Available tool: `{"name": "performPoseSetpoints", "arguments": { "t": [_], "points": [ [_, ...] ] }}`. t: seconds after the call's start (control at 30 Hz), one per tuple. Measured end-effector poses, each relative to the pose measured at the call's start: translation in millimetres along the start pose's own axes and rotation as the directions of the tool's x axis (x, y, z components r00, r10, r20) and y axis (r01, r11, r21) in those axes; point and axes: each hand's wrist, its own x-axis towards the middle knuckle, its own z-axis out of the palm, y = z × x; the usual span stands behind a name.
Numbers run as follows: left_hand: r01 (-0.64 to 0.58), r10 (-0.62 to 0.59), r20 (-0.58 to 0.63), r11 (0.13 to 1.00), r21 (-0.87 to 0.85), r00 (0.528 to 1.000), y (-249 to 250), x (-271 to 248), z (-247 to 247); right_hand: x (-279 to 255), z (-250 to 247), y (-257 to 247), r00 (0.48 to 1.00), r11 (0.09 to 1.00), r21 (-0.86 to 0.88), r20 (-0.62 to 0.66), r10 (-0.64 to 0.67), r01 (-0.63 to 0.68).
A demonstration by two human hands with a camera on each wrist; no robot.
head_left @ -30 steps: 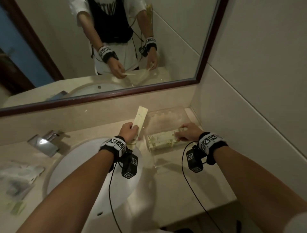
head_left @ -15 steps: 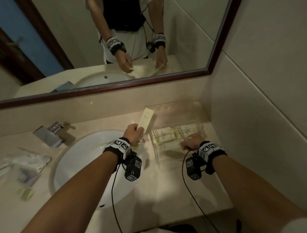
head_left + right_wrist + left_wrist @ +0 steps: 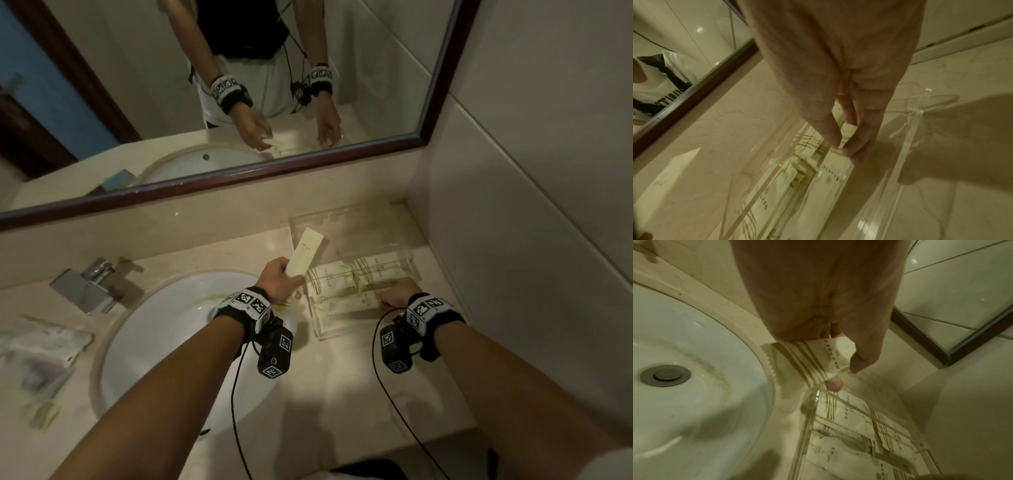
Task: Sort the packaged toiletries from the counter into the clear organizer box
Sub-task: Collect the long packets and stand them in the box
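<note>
The clear organizer box [image 3: 337, 327] sits on the counter in the right corner, its lid [image 3: 346, 222] tipped up at the back. Several cream striped packets [image 3: 346, 281] lie inside it. My left hand [image 3: 295, 278] grips one long cream packet [image 3: 307, 251] by its lower end, just left of the box's left wall [image 3: 807, 426]; in the left wrist view the striped packet [image 3: 807, 363] is pinched between thumb and fingers. My right hand [image 3: 386, 295] reaches into the box at its right end and pinches the end of a white packet [image 3: 849, 129] lying there.
A white sink basin [image 3: 164, 329] lies left of the box, with a chrome faucet [image 3: 87, 287] behind it. More loose packets [image 3: 37, 353] are spread at the far left of the counter. A tiled wall [image 3: 513, 240] closes the right side and a framed mirror [image 3: 239, 171] the back.
My left hand has carried its packet right, up to the box's left wall. My right hand has stayed inside the box at its right end. The head view has tilted.
</note>
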Motion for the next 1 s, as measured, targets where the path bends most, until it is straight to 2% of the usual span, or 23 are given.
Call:
{"name": "performPoseSetpoints", "arguments": {
  "t": [0.1,0.37,0.53,0.7,0.87,1.0],
  "points": [
    [0.017,-0.018,0.041,0.999,0.034,0.999,4,-1,8,2,-3,5,1.000,0.999,-0.027,-0.007,0.019,-0.019],
    [0.010,-0.020,0.075,0.991,0.137,0.997,6,4,22,2,-4,17,0.997,0.989,0.144,-0.076,-0.010,0.021],
    [-0.026,0.003,0.102,0.973,0.228,0.995,10,4,27,1,-7,21,0.984,0.974,0.212,-0.175,-0.041,0.079],
    [-0.074,0.016,0.201,0.955,0.288,0.980,10,9,40,2,-18,19,0.976,0.940,0.319,-0.210,-0.058,0.124],
    [-0.153,0.040,0.259,0.887,0.435,0.965,2,18,60,-2,-33,12,0.961,0.922,0.342,-0.259,-0.095,0.183],
    [-0.267,0.138,0.264,0.792,0.549,0.955,2,15,84,2,-41,11,0.951,0.900,0.376,-0.290,-0.110,0.219]
  ]
}}
